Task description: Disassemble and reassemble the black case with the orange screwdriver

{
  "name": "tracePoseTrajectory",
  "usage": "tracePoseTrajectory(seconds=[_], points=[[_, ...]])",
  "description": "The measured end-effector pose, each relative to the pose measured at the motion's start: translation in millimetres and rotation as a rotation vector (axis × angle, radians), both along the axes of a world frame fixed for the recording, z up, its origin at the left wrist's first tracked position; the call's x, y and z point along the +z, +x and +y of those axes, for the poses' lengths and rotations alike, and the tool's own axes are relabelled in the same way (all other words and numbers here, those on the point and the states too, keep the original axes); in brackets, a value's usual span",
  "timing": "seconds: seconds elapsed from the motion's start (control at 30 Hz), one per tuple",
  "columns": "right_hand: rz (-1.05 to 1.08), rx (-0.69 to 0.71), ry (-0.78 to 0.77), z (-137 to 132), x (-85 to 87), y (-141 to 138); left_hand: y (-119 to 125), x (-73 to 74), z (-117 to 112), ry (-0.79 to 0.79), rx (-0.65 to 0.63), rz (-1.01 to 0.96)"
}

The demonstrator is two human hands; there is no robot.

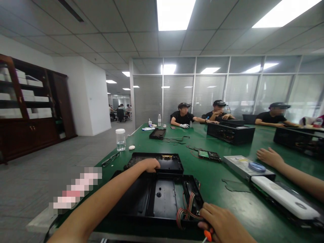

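A black casing [164, 199] lies in front of me with its inside facing up. A bundle of striped ribbon cable [187, 214] loops out at its right side. My left hand [151, 165] reaches across to the casing's far rim with fingers curled over it; the fingertips are hidden. Just beyond stands a second shallow black tray [174, 162], close against the casing. My right hand [217, 217] is closed by the near right corner, beside the cable. From under its fingers shows a screwdriver [208, 235] with an orange handle, its shaft pointing down.
To the right lie a grey metal box [238, 165] with a blue tape roll [257, 167] and a white elongated unit [283, 197]. Another person's arm [291, 168] rests there. Tweezers [110, 159] and a jar [120, 140] are at left. Several people sit beyond, near black chassis [230, 133].
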State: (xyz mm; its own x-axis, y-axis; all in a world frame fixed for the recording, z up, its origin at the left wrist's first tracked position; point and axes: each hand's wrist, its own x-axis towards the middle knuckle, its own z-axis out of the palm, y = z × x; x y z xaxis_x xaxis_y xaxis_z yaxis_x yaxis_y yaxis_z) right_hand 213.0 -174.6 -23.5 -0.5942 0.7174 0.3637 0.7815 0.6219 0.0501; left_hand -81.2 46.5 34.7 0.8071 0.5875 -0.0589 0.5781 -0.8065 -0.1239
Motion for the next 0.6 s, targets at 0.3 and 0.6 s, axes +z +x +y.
tracePoseTrajectory(seconds=[0.3, 0.6], points=[[-0.015, 0.004, -0.054, 74.7, 20.0, -11.0, -10.7, 78.2, -50.7, 0.061, -0.095, -0.204], [0.139, 0.080, -0.043, 172.3, 16.9, -27.0, -12.7, 71.7, -153.2, 0.129, -0.050, -0.142]])
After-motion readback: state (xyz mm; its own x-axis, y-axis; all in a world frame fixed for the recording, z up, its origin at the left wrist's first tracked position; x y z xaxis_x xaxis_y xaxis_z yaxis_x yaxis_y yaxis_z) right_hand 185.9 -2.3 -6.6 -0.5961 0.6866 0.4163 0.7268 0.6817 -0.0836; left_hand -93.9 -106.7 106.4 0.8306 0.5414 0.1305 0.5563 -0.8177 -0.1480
